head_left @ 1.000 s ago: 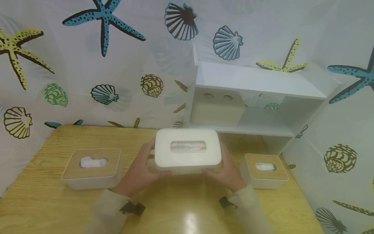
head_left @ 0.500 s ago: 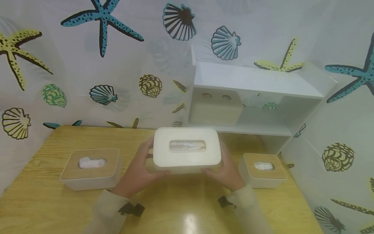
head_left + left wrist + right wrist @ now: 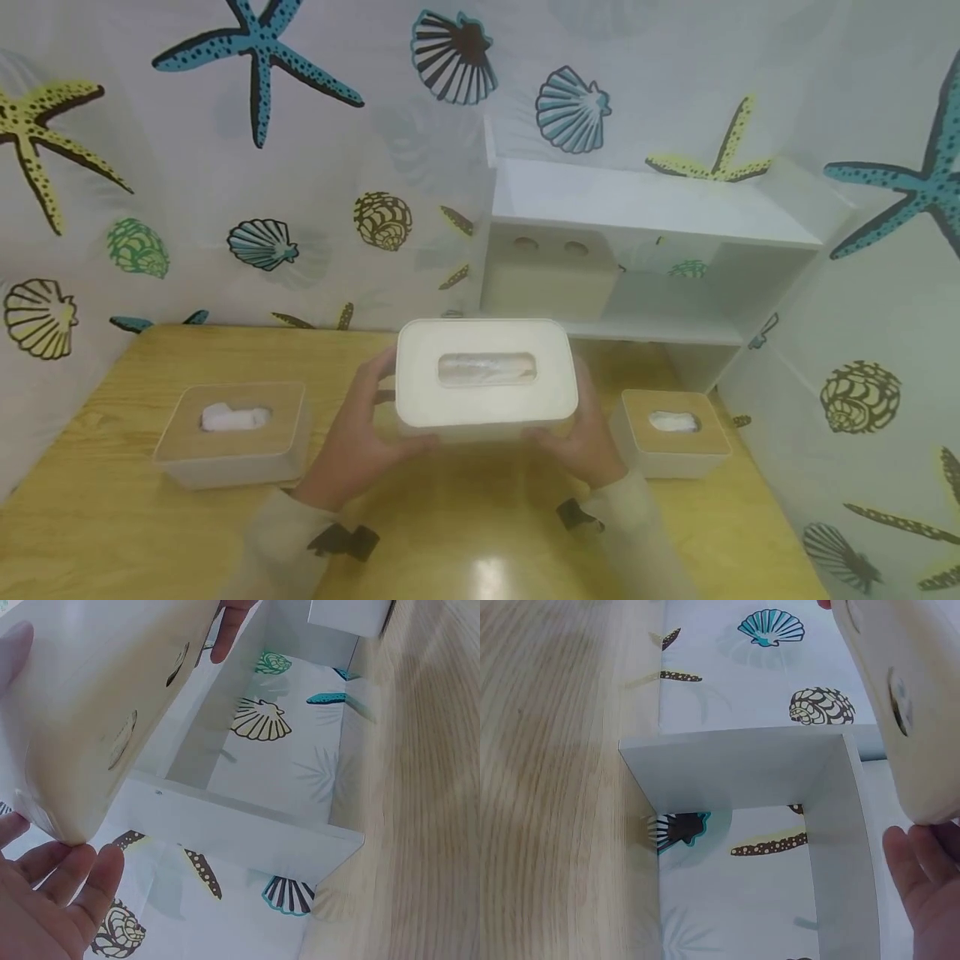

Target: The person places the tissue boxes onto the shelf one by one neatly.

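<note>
A white tissue box (image 3: 487, 404) with an oblong slot in its lid is held above the table, with its lid turned up toward the head camera. My left hand (image 3: 369, 425) grips its left end, thumb along the near side. At the opposite end, my right hand (image 3: 581, 429) holds it in the same way. In the left wrist view, fingertips (image 3: 105, 874) curl under a corner of the box (image 3: 97, 712), and openings show in its pale underside. The right wrist view has fingertips (image 3: 904, 851) at another lower corner of the box (image 3: 922, 697).
Two tissue boxes with wood-toned lids stand on the wooden table (image 3: 90, 525): one at the left (image 3: 232, 437), one at the right (image 3: 675, 433). Behind the held box is a white shelf (image 3: 645, 200) containing a pale box with two round holes (image 3: 551, 275). Patterned sheeting (image 3: 315, 167) lines the back.
The held tissue box has risen slightly and looks a little larger in the head view, both hands still gripping it. The surroundings have shifted slightly left as the head turned.
</note>
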Action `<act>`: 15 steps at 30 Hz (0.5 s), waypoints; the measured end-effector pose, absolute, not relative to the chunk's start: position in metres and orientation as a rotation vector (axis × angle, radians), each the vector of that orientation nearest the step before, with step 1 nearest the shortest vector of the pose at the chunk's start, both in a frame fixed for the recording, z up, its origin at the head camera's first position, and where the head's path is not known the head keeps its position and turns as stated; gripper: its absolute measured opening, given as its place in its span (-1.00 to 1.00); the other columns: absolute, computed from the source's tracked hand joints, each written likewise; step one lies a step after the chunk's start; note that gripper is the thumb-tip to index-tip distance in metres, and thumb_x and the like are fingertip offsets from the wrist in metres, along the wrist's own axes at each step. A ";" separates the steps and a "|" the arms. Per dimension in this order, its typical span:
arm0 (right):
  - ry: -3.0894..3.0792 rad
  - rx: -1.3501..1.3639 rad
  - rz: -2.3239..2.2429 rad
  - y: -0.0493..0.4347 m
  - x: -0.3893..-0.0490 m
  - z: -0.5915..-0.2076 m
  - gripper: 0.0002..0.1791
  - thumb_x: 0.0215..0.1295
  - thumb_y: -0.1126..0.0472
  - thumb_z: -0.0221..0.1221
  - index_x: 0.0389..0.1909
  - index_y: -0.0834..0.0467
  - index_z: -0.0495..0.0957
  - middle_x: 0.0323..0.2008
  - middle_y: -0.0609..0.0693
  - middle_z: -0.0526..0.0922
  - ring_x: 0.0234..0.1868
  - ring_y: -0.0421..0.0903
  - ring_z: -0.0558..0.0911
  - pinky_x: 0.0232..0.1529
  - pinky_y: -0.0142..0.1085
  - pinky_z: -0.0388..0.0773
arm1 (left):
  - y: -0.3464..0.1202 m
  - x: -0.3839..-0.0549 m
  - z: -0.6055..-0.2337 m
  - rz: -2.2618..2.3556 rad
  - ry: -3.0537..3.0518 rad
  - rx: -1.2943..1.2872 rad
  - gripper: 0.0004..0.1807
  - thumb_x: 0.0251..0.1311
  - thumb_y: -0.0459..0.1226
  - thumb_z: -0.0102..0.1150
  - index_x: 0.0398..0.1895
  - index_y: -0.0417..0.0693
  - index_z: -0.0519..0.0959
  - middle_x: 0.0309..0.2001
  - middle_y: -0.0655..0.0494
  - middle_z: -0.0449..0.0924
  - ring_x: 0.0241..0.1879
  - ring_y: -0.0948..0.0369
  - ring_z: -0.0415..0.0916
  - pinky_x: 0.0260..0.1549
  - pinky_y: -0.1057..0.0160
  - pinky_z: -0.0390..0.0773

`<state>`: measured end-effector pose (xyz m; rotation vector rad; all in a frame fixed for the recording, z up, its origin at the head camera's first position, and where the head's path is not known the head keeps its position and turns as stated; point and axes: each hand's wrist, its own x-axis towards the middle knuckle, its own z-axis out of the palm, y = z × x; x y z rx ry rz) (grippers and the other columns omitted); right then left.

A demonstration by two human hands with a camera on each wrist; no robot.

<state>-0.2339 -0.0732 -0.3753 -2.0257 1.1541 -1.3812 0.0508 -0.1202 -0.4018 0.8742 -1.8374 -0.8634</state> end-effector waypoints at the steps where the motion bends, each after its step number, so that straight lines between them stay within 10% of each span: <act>1: 1.137 -2.036 -1.409 -0.075 -0.235 -0.377 0.05 0.03 -0.13 0.35 0.44 0.11 0.01 0.33 0.09 0.20 0.31 0.09 0.24 0.33 0.09 0.14 | -0.120 0.050 -0.401 -0.857 -1.834 0.861 0.21 -0.26 -0.08 0.57 0.47 0.35 -0.04 0.39 0.33 0.08 0.28 0.24 0.18 0.07 0.14 0.47; 15: 1.104 -2.157 -1.526 -0.079 -0.233 -0.388 -0.12 0.25 -0.37 -0.05 0.39 0.15 0.11 0.29 0.09 0.26 0.30 0.10 0.27 0.34 -0.07 0.19 | -0.117 0.040 -0.397 -0.795 -1.797 0.846 0.19 -0.24 -0.14 0.57 0.48 0.35 -0.01 0.33 0.36 0.18 0.26 0.27 0.19 0.06 0.22 0.44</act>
